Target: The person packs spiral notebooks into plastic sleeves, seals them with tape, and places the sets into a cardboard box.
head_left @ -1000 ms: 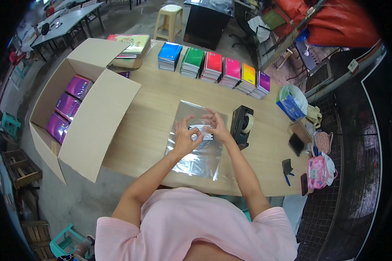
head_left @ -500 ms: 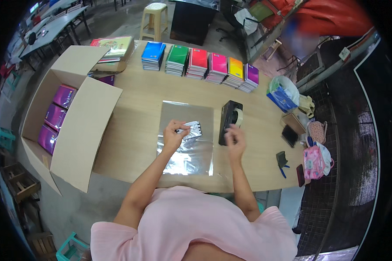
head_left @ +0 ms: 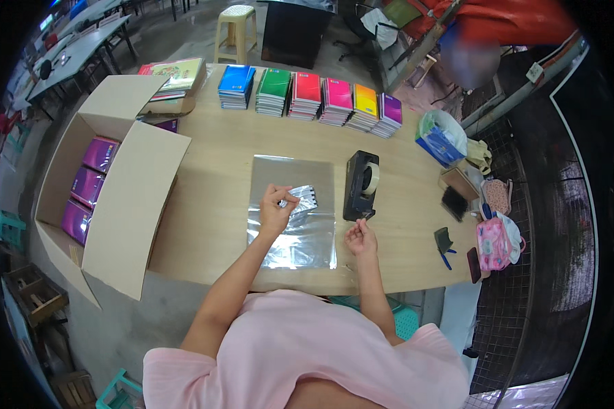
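Observation:
A clear plastic sheet or bag (head_left: 293,253) lies flat and shiny on the table. Over its middle, my left hand (head_left: 275,211) has its fingers closed at the left end of a small silver, foil-like piece (head_left: 306,199) with a dark-notched right edge. To the right stands a black tape dispenser (head_left: 354,187) holding a roll of tape (head_left: 371,178). My right hand (head_left: 361,238) is at the dispenser's near end, fingers curled and fingertips together by the cutter. Whatever is between those fingertips is too small to make out.
An open cardboard box (head_left: 133,198) with purple packs (head_left: 87,184) stands at left. Stacks of coloured notebooks (head_left: 305,95) line the table's far side. At right are a lined blue container (head_left: 441,146), a dark brush (head_left: 454,203), a blue-handled tool (head_left: 445,256) and a pink bag (head_left: 492,244).
My right hand has come down from beside the tape roll to the dispenser's near end, its fingers drawing together. My left hand stays at the silver piece. The whole view has shifted slightly.

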A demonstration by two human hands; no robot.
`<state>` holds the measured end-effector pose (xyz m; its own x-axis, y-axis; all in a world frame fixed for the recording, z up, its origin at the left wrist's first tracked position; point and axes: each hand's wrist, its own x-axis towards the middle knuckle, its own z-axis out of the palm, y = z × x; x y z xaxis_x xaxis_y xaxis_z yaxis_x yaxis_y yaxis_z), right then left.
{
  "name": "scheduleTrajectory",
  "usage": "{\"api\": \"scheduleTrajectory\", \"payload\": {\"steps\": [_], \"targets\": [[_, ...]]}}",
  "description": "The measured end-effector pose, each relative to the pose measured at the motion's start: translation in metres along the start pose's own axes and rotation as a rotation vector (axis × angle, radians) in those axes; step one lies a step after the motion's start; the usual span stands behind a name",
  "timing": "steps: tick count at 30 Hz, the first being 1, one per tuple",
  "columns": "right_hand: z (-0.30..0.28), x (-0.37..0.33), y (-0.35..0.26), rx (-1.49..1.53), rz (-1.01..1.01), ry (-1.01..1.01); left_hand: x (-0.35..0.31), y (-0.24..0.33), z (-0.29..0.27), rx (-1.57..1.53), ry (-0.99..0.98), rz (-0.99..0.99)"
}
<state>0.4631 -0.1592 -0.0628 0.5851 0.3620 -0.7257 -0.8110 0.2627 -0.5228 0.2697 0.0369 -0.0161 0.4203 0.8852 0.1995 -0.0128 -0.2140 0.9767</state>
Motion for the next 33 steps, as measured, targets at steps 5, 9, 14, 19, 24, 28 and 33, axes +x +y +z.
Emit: {"api": "scheduleTrajectory", "payload": {"steps": [5,9,14,19,24,28,33], "targets": [[-0.009,0.018,0.017,-0.102,-0.267,0.007,0.001,-0.001,-0.004,-0.015,-0.003,0.035],[-0.017,0.020,0.061,0.044,-0.144,0.034,-0.002,0.003,0.006,-0.036,-0.006,0.013],[0.058,-0.056,0.050,-0.371,-0.375,-0.286,-0.007,-0.007,-0.003,-0.009,0.014,0.065],[0.126,-0.079,0.048,-1.070,-0.607,-0.297,-0.006,-0.004,0.002,-0.016,0.001,0.038],[0.113,-0.067,0.059,-1.148,-0.502,-0.207,-0.009,-0.008,0.004,-0.063,0.032,0.003],[0.102,-0.068,0.073,-1.015,-0.403,-0.219,0.000,-0.010,-0.009,0.015,-0.094,-0.038],[0.060,0.002,0.089,-1.450,-1.028,-0.105,0.047,0.037,-0.009,0.450,-0.612,0.145]]}}
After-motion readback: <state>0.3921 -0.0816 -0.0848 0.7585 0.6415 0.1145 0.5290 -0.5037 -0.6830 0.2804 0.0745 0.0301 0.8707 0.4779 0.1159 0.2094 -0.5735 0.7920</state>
